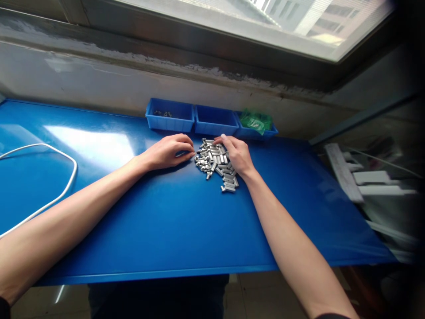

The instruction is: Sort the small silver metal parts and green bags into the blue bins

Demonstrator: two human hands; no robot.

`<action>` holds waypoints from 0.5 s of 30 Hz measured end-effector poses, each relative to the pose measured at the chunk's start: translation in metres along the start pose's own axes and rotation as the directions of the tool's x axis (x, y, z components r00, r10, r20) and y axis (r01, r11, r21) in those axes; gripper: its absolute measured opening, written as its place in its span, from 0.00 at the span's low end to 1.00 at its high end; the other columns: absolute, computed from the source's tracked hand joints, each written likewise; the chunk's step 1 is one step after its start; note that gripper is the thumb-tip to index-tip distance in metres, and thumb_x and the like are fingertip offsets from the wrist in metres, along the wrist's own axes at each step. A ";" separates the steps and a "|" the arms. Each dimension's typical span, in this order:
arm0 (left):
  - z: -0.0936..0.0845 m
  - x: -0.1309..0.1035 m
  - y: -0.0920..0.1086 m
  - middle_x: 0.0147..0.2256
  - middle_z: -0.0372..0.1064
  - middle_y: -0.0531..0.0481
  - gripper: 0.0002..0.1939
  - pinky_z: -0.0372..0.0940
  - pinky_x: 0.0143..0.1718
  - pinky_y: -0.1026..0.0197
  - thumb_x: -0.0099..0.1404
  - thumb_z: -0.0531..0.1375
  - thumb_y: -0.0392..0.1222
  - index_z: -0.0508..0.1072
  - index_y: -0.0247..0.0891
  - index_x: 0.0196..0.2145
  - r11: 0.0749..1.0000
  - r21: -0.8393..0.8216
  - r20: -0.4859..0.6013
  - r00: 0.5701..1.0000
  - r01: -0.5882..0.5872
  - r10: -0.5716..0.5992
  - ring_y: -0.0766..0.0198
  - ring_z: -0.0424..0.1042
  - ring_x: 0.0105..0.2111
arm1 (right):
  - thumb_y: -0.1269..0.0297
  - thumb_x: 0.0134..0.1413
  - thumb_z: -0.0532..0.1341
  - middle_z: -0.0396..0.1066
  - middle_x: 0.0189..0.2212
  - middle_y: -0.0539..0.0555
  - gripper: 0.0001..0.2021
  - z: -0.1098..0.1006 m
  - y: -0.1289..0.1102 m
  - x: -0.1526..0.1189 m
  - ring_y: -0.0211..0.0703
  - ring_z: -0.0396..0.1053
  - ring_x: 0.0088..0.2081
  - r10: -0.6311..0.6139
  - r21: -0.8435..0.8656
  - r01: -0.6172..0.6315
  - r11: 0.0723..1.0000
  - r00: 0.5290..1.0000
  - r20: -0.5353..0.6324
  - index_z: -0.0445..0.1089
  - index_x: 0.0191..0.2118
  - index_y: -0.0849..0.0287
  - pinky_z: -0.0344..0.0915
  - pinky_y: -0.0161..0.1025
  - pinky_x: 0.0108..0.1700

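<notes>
Metal parts [217, 163]: lying in a loose heap on the blue worktop [149, 230], between both hands, just in front of the blue bins [214, 128].
Left hand [172, 149]: sitting low at the heap's left edge, fingers bending, thumb and fingertips coming close together by a small part; can't tell if grip is holding it.
Right hand [236, 153]: arching over the heap's far right side, fingers pointing left; can't tell grip state.
Forearms [86, 208]: slanting inward from the lower corners, wrists sitting low.
</notes>
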State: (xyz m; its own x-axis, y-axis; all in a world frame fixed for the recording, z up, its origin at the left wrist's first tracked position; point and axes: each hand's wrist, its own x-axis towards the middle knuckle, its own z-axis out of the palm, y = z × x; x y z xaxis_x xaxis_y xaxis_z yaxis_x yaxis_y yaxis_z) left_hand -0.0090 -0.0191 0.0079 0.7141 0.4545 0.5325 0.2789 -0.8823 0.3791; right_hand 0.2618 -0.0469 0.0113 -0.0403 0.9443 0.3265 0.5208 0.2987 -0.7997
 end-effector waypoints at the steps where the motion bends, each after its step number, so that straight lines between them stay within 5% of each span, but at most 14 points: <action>1: -0.001 0.000 0.001 0.45 0.77 0.41 0.15 0.71 0.46 0.58 0.76 0.57 0.46 0.81 0.37 0.40 1.000 0.015 0.005 1.000 0.011 -0.012 0.58 0.77 0.43 | 0.37 0.67 0.56 0.83 0.44 0.53 0.27 0.000 0.000 0.000 0.52 0.77 0.53 0.001 0.001 -0.001 1.000 1.000 0.000 0.83 0.36 0.51 0.66 0.46 0.61; 9: -0.002 -0.002 0.006 0.36 0.72 0.46 0.13 0.61 0.32 0.60 0.74 0.59 0.49 0.78 0.39 0.39 0.977 0.207 0.036 0.998 0.050 -0.058 0.61 0.70 0.32 | 0.36 0.67 0.56 0.83 0.44 0.53 0.27 0.000 -0.001 0.000 0.52 0.77 0.52 0.001 0.008 -0.001 1.000 1.000 -0.002 0.83 0.36 0.51 0.66 0.46 0.60; 15: 0.001 -0.003 0.000 0.32 0.72 0.49 0.13 0.58 0.29 0.63 0.74 0.61 0.48 0.77 0.38 0.35 0.979 0.171 0.005 0.993 0.113 -0.116 0.66 0.66 0.26 | 0.37 0.67 0.56 0.83 0.43 0.52 0.26 0.000 -0.002 0.000 0.52 0.77 0.52 0.005 0.008 -0.005 1.000 1.000 0.003 0.83 0.36 0.51 0.66 0.46 0.60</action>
State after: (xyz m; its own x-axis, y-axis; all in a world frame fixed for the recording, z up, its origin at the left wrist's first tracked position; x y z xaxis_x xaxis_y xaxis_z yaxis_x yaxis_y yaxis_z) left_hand -0.0106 -0.0210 0.0055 0.6802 0.5528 0.4814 0.4633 -0.8331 0.3021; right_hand 0.2611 -0.0472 0.0126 -0.0405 0.9462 0.3211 0.5145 0.2952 -0.8051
